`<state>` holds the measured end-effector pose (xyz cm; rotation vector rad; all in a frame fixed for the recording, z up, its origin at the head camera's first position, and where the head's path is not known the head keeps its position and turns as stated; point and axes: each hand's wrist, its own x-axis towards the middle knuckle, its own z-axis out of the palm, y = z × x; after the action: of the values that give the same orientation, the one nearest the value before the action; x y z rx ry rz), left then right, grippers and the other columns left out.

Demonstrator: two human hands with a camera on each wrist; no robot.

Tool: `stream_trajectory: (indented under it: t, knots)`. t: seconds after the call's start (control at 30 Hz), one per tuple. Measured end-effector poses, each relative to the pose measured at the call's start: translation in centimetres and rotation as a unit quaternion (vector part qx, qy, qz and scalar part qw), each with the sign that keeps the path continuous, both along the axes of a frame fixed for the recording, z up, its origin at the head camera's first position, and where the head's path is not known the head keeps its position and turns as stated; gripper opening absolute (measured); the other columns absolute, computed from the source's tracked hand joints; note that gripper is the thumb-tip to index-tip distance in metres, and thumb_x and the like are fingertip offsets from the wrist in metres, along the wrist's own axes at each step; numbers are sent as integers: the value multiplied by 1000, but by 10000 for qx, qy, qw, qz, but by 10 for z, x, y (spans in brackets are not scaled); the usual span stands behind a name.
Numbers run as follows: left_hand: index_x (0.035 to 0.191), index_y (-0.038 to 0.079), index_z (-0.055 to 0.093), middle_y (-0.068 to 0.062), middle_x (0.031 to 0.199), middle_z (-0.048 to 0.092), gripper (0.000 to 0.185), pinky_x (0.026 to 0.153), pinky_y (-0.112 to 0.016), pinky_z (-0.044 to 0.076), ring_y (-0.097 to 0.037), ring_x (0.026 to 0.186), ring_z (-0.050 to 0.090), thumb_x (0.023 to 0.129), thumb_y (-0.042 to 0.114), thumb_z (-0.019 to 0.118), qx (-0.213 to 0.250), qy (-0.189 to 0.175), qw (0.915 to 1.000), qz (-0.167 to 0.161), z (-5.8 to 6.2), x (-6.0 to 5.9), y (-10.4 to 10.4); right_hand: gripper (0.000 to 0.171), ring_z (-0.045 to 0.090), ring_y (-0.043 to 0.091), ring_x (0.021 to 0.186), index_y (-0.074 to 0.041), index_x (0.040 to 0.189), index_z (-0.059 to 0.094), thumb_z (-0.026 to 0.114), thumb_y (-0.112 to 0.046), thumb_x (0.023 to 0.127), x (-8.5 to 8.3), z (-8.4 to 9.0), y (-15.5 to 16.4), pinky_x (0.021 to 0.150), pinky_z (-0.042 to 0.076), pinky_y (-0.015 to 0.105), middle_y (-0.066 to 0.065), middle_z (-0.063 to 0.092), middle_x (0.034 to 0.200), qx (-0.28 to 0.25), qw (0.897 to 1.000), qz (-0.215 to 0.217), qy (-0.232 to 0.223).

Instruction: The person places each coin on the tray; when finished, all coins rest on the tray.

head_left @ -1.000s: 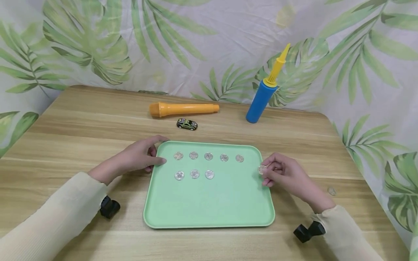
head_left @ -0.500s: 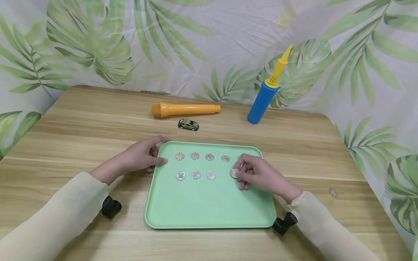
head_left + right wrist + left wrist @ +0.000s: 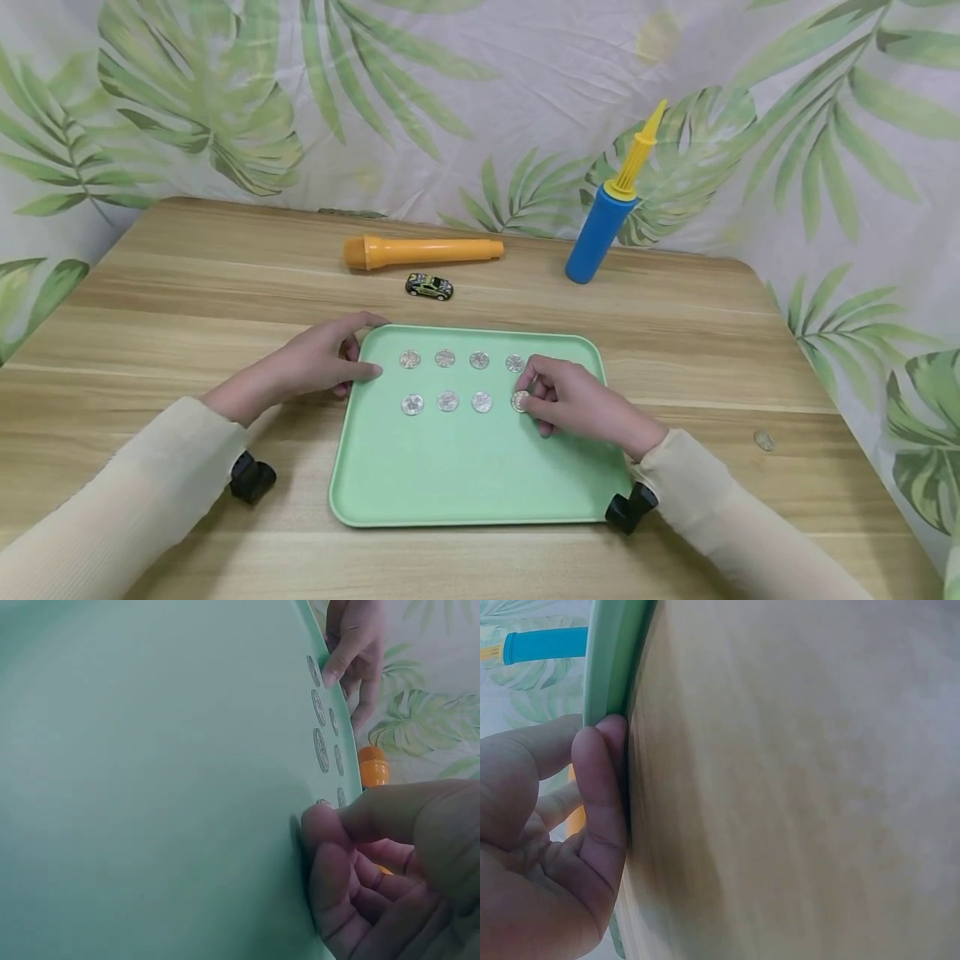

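A light green tray [image 3: 450, 475] lies on the wooden table with two rows of silver coins [image 3: 445, 358] on it. At its upper left corner my left hand [image 3: 318, 358] grips the rim, thumb over the top and other fingers along the outside; the left wrist view shows fingertips against the tray's edge [image 3: 611, 660]. My right hand [image 3: 577, 404] pinches a coin [image 3: 519, 402] between thumb and forefinger, at the right end of the nearer row. That hand hides part of the farther row's right end. In the right wrist view the fingers mostly cover the held coin [image 3: 324, 803].
One loose coin [image 3: 764, 440] lies on the table to the right of the tray. Behind the tray are a small toy car [image 3: 430, 287], an orange toy microphone [image 3: 423, 251] and an upright blue and yellow hand pump [image 3: 602, 221]. A leaf-patterned cloth [image 3: 525, 100] hangs behind the table.
My right hand has carried the coin left from the tray's right edge to the end of the nearer row. My left hand has stayed at the tray's corner.
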<state>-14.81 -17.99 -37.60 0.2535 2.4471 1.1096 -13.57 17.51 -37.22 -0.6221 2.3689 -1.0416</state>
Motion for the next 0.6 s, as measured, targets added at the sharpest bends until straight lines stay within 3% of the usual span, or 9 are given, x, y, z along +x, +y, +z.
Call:
stream_trajectory:
  t: [0.37, 0.6]
  knots:
    - [158, 10, 40, -11, 92, 53, 69, 59, -28, 56, -18, 68, 58, 99, 16, 73, -12, 97, 9999, -30, -2, 0, -1, 9, 63, 11, 55, -4, 104, 59, 67, -9, 102, -4, 6, -5, 58, 48, 23, 5, 61, 72, 638, 9974, 269, 188]
    - [158, 10, 40, -10, 92, 53, 69, 59, -28, 56, -18, 67, 58, 98, 15, 73, 11, 102, 9999, 0, -2, 1, -1, 9, 64, 14, 56, -5, 103, 58, 67, -8, 101, -6, 8, -6, 60, 50, 24, 5, 62, 73, 697, 9974, 123, -123]
